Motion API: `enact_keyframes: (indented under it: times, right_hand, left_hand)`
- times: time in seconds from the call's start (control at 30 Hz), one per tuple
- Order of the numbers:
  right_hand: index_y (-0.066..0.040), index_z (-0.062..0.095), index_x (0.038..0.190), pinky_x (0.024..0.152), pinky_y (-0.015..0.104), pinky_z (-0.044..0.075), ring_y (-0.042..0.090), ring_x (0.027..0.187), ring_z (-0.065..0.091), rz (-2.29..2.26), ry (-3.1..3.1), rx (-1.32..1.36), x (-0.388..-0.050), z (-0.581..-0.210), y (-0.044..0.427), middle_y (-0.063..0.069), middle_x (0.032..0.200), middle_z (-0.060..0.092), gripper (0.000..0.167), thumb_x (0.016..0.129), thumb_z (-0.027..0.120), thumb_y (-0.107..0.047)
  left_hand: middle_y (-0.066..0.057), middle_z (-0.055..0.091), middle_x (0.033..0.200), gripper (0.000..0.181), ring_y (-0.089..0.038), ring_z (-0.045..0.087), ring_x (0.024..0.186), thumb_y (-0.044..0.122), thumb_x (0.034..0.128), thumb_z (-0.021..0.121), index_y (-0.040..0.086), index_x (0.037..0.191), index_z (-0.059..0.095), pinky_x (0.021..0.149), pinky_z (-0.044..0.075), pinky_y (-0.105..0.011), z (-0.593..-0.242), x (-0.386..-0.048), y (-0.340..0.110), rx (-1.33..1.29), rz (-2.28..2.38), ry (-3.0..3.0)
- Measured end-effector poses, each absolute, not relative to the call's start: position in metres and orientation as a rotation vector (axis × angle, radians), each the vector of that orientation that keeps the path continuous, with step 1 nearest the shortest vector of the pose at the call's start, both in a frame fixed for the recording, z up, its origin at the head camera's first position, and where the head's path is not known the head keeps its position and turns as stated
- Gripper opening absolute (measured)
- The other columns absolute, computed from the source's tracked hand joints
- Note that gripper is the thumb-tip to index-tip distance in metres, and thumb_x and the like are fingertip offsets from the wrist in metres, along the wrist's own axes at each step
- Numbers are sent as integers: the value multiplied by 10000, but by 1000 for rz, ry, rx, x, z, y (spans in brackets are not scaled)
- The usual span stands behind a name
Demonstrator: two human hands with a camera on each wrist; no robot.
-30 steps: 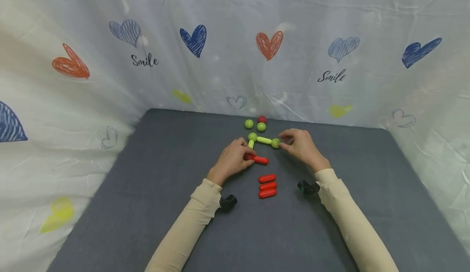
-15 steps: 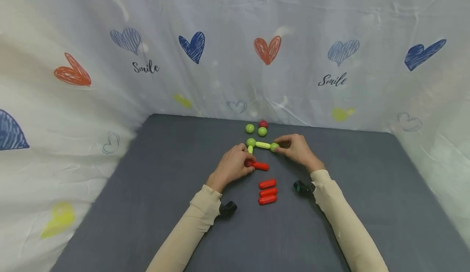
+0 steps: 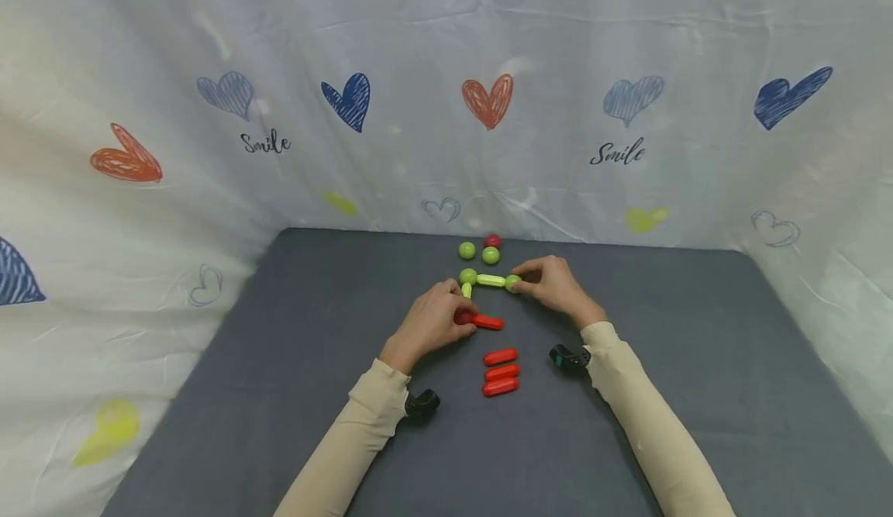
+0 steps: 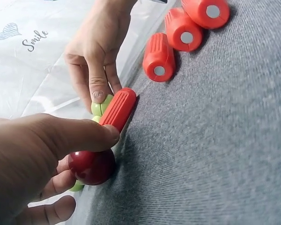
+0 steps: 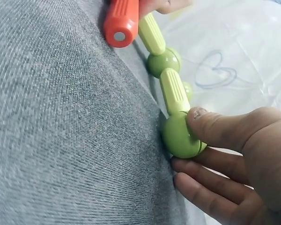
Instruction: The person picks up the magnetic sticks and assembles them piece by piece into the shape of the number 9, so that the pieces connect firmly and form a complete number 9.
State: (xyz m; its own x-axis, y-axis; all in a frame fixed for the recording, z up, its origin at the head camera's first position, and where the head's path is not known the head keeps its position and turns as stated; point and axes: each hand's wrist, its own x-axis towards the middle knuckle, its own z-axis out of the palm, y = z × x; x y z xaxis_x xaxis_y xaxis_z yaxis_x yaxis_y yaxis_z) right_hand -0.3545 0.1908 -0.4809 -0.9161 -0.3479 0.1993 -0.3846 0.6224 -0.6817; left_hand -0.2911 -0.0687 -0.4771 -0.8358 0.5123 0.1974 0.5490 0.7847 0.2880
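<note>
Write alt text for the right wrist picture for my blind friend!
The right hand pinches a shiny green ball touching a ribbed yellow-green rod. Beyond are another green ball, a second yellow-green rod and a red ribbed rod; grey cloth fills the left.

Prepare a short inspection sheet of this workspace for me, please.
Surface: grey, cloth-like tabletop.
Job's things: two pale green rods meeting at a corner green ball, one reaching an end green ball; front red ball; single red rod; three side-by-side red rods; two rear green balls; rear red ball.
Clutter: nothing seen.
Left grip: holds the front red ball, with the single red rod at its side.
Right grip: pinches the end green ball.
Cables: nothing seen.
Surroundings: heart-printed pale sheet behind the tabletop.
</note>
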Motion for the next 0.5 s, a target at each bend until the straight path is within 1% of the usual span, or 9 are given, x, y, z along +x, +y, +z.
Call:
enact_keyframes:
  times: [0.2,0.5]
  right_hand:
    - [-54,784,1077,745,407,556,199,845,699,1185,-2774,643,-357,-483,190,79,996,748,260,851,820,-176]
    - [-71,780,1101,759,418,551,211,874,699,1178,-2781,634,-355,-484,192,83,1028,746,281,866,810,-222]
  left_hand:
    - [61,495,912,206,-103,446,770,287,821,843,244,1018,801,629,407,-254,-477,-292,-71,-856,-503,-2862]
    - [54,485,897,187,-111,439,762,267,833,830,242,1017,803,619,401,-261,-475,-291,-69,-879,-458,-2866]
